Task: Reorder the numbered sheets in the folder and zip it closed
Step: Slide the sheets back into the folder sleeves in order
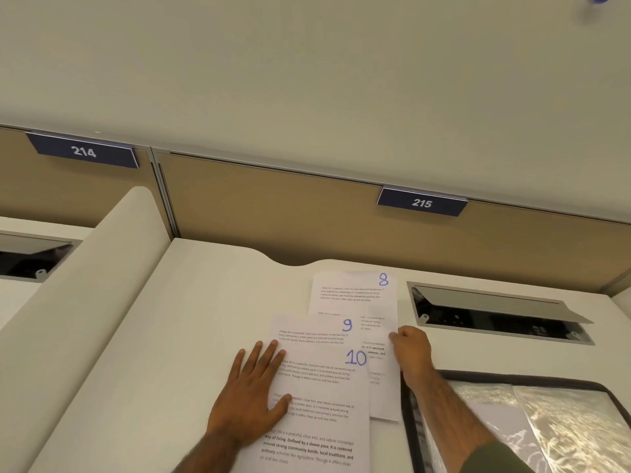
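Sheet 8 [351,295], sheet 9 [307,331] and sheet 10 [321,404] overlap mid-bench [205,302], with sheet 10 on top, nearest the front edge. The left hand [251,397] lies flat on sheet 10's left edge, fingers straight and spread. The right hand [411,353] pinches sheet 8's right edge. The open folder [512,375] lies at the front right corner, with an open cable hatch [495,312] behind it. Partition plates read 214 [83,151] and 215 [422,203].

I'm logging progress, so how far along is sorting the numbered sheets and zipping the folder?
Done: sheet 8, sheet 9 and sheet 10 lie fanned in order on the desk. In hand: the left hand presses flat on sheet 10 while the right hand pinches sheet 8's edge. Left: returning the pile to the folder, which lies open and unzipped.
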Demonstrator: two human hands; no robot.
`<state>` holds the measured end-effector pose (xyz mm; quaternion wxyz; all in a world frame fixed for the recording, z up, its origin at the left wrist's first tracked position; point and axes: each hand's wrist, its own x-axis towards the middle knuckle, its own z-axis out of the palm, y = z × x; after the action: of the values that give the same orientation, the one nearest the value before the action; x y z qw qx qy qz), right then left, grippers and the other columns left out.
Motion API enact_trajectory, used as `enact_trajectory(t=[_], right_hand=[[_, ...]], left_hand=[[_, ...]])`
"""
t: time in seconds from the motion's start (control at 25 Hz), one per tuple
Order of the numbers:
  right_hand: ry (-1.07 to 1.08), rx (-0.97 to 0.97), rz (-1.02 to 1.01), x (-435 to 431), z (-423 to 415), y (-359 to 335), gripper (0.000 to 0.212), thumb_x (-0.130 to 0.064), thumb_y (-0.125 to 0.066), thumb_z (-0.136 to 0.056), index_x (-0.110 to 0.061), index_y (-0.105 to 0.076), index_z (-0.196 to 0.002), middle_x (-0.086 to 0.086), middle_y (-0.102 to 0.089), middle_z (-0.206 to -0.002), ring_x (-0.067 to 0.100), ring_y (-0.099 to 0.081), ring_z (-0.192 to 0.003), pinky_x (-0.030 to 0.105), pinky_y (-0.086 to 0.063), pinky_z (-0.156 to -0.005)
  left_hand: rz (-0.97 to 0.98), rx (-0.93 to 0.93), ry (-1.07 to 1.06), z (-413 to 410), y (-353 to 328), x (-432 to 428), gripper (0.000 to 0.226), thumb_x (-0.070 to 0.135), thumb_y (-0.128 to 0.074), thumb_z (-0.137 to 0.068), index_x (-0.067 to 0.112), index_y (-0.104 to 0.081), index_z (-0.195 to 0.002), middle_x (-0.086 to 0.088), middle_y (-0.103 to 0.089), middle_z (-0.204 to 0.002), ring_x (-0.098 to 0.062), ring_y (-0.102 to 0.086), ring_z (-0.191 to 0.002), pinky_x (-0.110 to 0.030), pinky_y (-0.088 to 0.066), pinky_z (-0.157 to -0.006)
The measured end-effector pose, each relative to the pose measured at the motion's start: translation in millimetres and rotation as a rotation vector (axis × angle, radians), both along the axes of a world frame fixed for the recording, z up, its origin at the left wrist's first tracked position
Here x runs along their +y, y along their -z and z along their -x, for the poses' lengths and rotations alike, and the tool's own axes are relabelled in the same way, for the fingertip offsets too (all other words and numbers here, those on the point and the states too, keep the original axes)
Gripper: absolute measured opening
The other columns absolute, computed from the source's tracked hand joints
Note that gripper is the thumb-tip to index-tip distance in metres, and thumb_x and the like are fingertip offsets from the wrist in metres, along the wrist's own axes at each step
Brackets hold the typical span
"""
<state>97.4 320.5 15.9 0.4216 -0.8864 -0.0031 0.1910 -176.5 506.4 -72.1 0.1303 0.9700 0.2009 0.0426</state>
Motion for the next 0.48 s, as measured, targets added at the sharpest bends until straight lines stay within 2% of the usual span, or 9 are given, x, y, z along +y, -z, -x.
enact_trajectory(t=[0.08, 0.24, 0.36, 0.4, 0.44, 0.48], right_hand=[[0.006, -0.122, 0.042, -14.7, -4.0, -18.1, 0.018, -0.015, -0.056, -0.101, -0.006, -0.059, -0.086, 0.01, -0.067, -0.091, 0.021, -0.065, -0.077, 0.032, -0.053, -0.068], [0.069, -0.302, 0.047, -61.7, 1.5, -59.0, 0.02, -0.016, -0.054, -0.102, -0.008, -0.06, -0.084, 0.008, -0.066, -0.085, 0.019, -0.064, -0.071, 0.027, -0.046, -0.059], [0.161, -0.396, 0.044, -113.4, 20.2, -88.0, 0.023, -0.015, -0.053, -0.103, -0.007, -0.061, -0.084, 0.004, -0.064, -0.079, 0.017, -0.062, -0.069, 0.025, -0.042, -0.055], [0.179, -0.398, 0.033, -131.7, 26.3, -95.0, 0.023, -0.014, -0.053, -0.102, -0.006, -0.062, -0.083, 0.005, -0.064, -0.079, 0.019, -0.062, -0.069, 0.026, -0.042, -0.056], [0.194, -0.38, 0.008, -148.4, 32.1, -99.9, 0.023, -0.013, -0.054, -0.102, -0.005, -0.062, -0.081, 0.008, -0.065, -0.079, 0.021, -0.062, -0.069, 0.028, -0.042, -0.057], [0.214, -0.349, -0.03, -165.4, 39.5, -103.1, 0.023, -0.011, -0.056, -0.101, -0.005, -0.063, -0.079, 0.011, -0.066, -0.079, 0.024, -0.062, -0.069, 0.029, -0.043, -0.059]], left_hand=[[0.014, 0.004, -0.001, 0.4, 0.6, -0.3, 0.08, 0.068, -0.037, -0.094, 0.029, -0.016, -0.161, 0.01, -0.004, -0.169, -0.016, -0.003, -0.156, -0.046, -0.005, -0.122], [0.055, 0.014, 0.01, 4.7, 4.2, 3.5, 0.082, 0.075, -0.029, -0.094, 0.028, -0.022, -0.16, 0.01, -0.006, -0.169, -0.018, -0.009, -0.156, -0.043, -0.001, -0.122], [0.189, -0.019, -0.059, -7.7, -11.6, 2.6, 0.093, 0.084, -0.01, -0.088, 0.026, -0.005, -0.161, 0.01, 0.011, -0.166, -0.013, 0.011, -0.154, -0.033, 0.019, -0.12], [0.238, -0.046, -0.101, -14.5, -20.8, -3.8, 0.091, 0.08, -0.013, -0.091, 0.024, -0.004, -0.162, 0.008, 0.011, -0.167, -0.012, 0.012, -0.154, -0.032, 0.018, -0.121], [0.279, -0.103, -0.147, -23.1, -31.7, -13.1, 0.085, 0.073, -0.022, -0.096, 0.021, -0.011, -0.162, 0.005, 0.002, -0.169, -0.014, 0.005, -0.155, -0.033, 0.01, -0.123], [0.343, -0.173, -0.181, -30.4, -49.0, -28.2, 0.075, 0.064, -0.032, -0.101, 0.019, -0.024, -0.16, 0.002, -0.014, -0.168, -0.016, -0.01, -0.155, -0.035, -0.004, -0.125]])
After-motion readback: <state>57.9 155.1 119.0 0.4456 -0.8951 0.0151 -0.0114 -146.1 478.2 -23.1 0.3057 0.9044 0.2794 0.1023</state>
